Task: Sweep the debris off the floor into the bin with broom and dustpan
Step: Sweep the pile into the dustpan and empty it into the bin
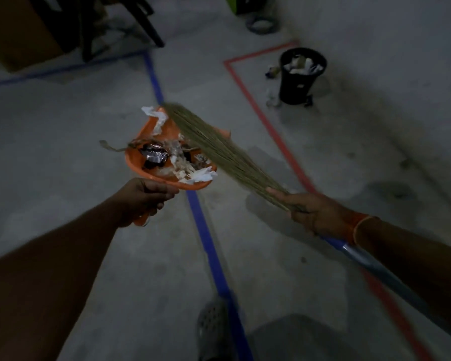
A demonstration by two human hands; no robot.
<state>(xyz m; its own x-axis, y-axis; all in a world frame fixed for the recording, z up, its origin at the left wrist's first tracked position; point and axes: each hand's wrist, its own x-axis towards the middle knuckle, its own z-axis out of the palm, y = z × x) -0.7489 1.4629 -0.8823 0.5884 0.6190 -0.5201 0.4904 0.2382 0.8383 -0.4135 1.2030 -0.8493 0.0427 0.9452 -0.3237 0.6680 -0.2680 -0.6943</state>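
Note:
My left hand (pixel 143 199) grips the handle of an orange dustpan (pixel 136 165), held up above the floor. The pan is heaped with debris (pixel 177 160): crumpled white paper, a shiny foil wrapper, dry scraps. My right hand (pixel 315 212) grips a grass broom (pixel 219 149) where the bristles meet its blue handle. The bristles lie across the pan's right side, over the debris. A black bin (pixel 301 76) stands on the floor at the upper right, with white paper inside.
A few scraps of litter (pixel 271 99) lie on the floor by the bin's left side. Red tape (pixel 268 126) and blue tape (pixel 206 230) lines cross the concrete floor. Dark chair legs (pixel 151 29) and a cardboard box (pixel 18 35) stand at the upper left. My foot (pixel 214 329) shows at the bottom.

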